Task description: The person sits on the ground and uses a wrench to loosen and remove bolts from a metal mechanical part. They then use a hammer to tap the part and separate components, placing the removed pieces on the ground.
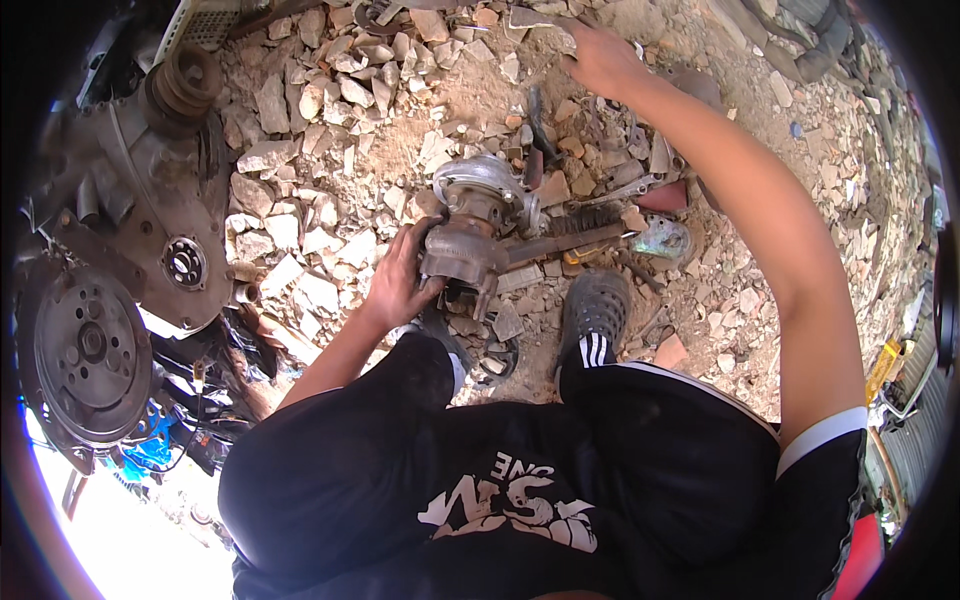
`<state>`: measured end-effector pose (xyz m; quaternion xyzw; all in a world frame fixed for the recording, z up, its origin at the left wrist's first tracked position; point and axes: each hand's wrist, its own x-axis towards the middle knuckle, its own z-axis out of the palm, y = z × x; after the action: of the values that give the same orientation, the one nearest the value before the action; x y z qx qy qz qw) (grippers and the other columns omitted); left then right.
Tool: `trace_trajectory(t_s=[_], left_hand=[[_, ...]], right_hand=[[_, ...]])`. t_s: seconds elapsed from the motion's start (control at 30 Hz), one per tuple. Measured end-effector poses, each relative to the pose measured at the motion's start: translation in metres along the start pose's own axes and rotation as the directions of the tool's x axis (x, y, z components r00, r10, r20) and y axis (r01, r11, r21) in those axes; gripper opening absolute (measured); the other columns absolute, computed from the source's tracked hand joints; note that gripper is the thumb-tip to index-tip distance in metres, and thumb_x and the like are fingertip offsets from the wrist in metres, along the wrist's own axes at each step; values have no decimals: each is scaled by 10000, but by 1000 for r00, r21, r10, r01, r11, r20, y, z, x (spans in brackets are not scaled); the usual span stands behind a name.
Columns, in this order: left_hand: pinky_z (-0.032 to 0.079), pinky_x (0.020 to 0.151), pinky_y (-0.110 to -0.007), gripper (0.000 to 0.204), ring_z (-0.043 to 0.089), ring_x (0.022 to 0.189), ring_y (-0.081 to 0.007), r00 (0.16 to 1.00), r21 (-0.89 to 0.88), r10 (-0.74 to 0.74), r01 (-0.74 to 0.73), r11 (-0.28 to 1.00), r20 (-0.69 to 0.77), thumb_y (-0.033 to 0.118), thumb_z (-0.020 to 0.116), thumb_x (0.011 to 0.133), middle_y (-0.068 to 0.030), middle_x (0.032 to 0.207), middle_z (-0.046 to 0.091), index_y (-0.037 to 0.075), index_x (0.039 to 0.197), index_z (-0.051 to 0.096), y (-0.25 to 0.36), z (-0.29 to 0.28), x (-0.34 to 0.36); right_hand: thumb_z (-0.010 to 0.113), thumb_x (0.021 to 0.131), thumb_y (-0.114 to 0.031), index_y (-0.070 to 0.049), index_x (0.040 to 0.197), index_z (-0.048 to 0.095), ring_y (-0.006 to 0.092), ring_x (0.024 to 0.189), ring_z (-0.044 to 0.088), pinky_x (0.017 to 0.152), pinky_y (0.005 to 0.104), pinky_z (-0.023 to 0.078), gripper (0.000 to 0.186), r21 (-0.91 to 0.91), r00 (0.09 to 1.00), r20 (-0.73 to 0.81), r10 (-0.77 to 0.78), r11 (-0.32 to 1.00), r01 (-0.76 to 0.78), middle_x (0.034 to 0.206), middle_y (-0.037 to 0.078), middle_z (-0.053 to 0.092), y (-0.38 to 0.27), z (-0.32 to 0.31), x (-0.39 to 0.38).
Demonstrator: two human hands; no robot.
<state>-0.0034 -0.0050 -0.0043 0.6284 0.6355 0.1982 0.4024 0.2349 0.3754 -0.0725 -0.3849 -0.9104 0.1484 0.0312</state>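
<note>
A dusty turbocharger [470, 250], with a rusty housing nearest me and a silvery round housing [478, 175] beyond, rests upright on the rubble in front of my feet. Its left side is in the grip of my left hand [402, 278], the thumb low and the fingers around the rusty housing. My right arm stretches far out to the ground at the top. There my right hand [604, 62] has its fingers bent, against a thin pale piece [540, 20] whose kind I cannot make out. Some fingertips are hidden.
Broken stones [350, 100] cover the ground. A rusty bar [565, 243] lies right of the turbocharger, by a greenish clear piece [662, 240]. Large engine parts with a dark pulley [90, 345] stand at left. Dark hoses [800, 50] lie far right. My shoe [596, 310] is close by.
</note>
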Motion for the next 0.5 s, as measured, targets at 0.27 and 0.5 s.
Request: trace_trajectory(t_s=[0.27, 0.5], left_hand=[[480, 1034, -553, 876, 527, 1230, -518, 1000, 7, 7, -7, 1000, 2, 348, 746, 836, -284, 1372, 523, 20, 1548, 356, -3, 1, -3], [479, 1038, -547, 901, 532, 1225, -504, 999, 47, 35, -34, 998, -9, 274, 777, 785, -268, 1375, 530, 21, 1543, 362, -8, 6, -6]], right_hand=[[650, 921, -287, 28, 1131, 720, 408, 1148, 682, 988, 502, 558, 384, -76, 943, 275, 189, 982, -175, 1170, 239, 727, -26, -10, 54], [678, 926, -165, -61, 1241, 645, 364, 1201, 639, 1017, 480, 532, 333, 17, 987, -23, -156, 988, 157, 1354, 135, 612, -10, 24, -22]])
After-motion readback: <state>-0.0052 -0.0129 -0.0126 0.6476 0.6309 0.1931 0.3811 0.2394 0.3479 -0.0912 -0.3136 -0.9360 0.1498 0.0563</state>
